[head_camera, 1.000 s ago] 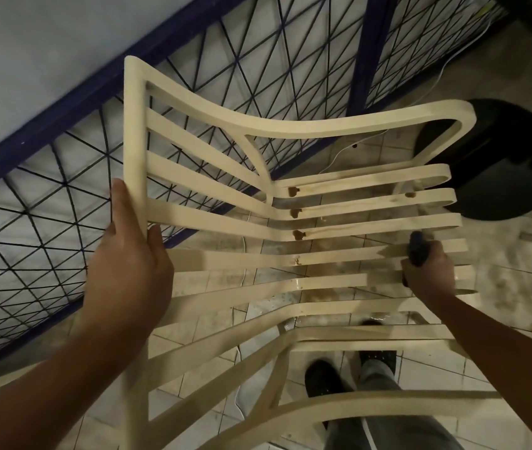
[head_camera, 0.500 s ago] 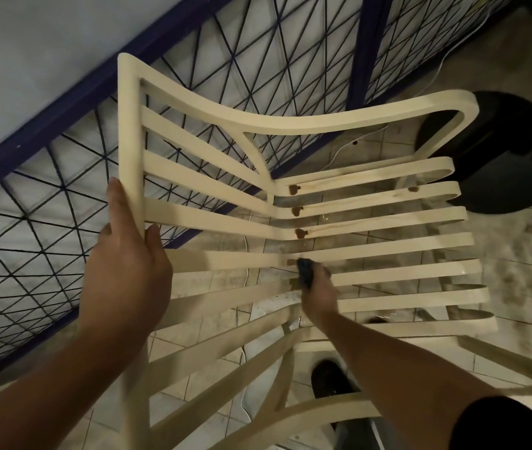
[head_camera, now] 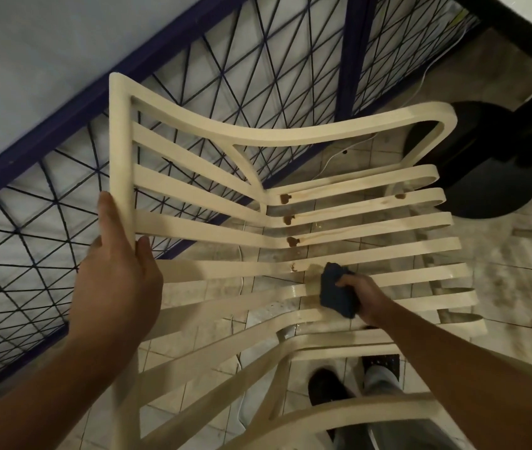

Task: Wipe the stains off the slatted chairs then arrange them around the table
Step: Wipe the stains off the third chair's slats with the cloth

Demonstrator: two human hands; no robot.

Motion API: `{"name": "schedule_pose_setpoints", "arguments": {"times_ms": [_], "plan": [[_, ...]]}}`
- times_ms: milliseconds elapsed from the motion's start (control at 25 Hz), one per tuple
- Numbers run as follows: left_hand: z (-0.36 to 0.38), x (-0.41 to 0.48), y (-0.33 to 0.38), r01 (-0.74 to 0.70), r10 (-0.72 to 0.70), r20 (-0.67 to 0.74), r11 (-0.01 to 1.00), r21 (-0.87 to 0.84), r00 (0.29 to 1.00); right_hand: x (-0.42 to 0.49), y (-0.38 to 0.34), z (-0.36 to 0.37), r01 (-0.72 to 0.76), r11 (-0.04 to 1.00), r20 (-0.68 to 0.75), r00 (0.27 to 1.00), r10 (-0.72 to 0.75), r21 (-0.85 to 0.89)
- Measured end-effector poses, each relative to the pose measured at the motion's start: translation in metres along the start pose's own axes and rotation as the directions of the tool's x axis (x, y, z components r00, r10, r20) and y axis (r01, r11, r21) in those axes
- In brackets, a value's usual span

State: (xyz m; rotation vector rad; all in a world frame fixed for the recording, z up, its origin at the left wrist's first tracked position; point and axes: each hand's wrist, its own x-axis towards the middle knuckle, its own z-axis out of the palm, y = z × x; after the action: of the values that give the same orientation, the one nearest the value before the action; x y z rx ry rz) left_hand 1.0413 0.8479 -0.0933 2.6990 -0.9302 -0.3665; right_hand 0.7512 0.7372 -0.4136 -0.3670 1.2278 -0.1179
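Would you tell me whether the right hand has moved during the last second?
Yes. The right hand, gripping the blue cloth, slid left along the seat slats, from near their right ends towards the brown stains.

My chair (head_camera: pixel 388 247) looks like cream moulded plastic, its slats smooth, with a wet sheen near the dark blue cloth (head_camera: pixel 336 295), a rough, nubbly fabric bunched in my right hand (head_camera: pixel 367 298). Brown stains (head_camera: pixel 285 199) sit matt on the slats. Behind stands a painted metal grille (head_camera: pixel 354 60); below, dull mottled floor tiles (head_camera: pixel 518 287) and a matt black table base (head_camera: pixel 492 180).
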Motion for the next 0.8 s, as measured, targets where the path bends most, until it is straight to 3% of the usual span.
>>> {"name": "schedule_pose_setpoints", "arguments": {"times_ms": [120, 280, 360, 480, 640, 720, 800], "plan": [[-0.001, -0.002, 0.002, -0.012, 0.012, 0.006, 1.000, 0.001, 1.000, -0.003, 0.001, -0.028, -0.077, 0.964, -0.122, 0.991, 0.047, -0.254], [0.000, -0.001, 0.000, -0.041, 0.041, -0.006, 0.999, 0.003, 0.999, -0.007, 0.023, -0.012, 0.001, 0.724, -0.183, 0.967, -0.176, -0.690], [0.000, -0.001, -0.001, -0.046, 0.047, -0.008, 0.999, 0.013, 0.999, -0.012, 0.040, 0.021, 0.028, 0.648, -0.154, 0.963, -0.222, -0.761], [0.000, -0.002, -0.001, -0.061, 0.061, -0.015, 0.998, -0.001, 0.998, -0.007, 0.072, 0.074, 0.018, 0.727, -0.211, 0.952, -0.222, -0.687], [0.002, 0.000, -0.004, -0.052, 0.052, -0.023, 0.999, 0.007, 0.998, -0.003, 0.090, 0.111, -0.052, 0.724, -0.327, 0.912, -0.246, -0.688], [0.001, -0.002, -0.002, -0.042, 0.042, -0.027, 0.999, -0.004, 0.999, -0.002, 0.086, 0.106, -0.066, 0.858, -0.281, 0.955, -0.093, -0.510], [0.000, -0.003, -0.001, -0.039, 0.038, -0.029, 0.999, -0.002, 0.999, 0.000, 0.079, 0.090, -0.143, 0.970, -0.100, 0.987, 0.126, -0.196]]}}
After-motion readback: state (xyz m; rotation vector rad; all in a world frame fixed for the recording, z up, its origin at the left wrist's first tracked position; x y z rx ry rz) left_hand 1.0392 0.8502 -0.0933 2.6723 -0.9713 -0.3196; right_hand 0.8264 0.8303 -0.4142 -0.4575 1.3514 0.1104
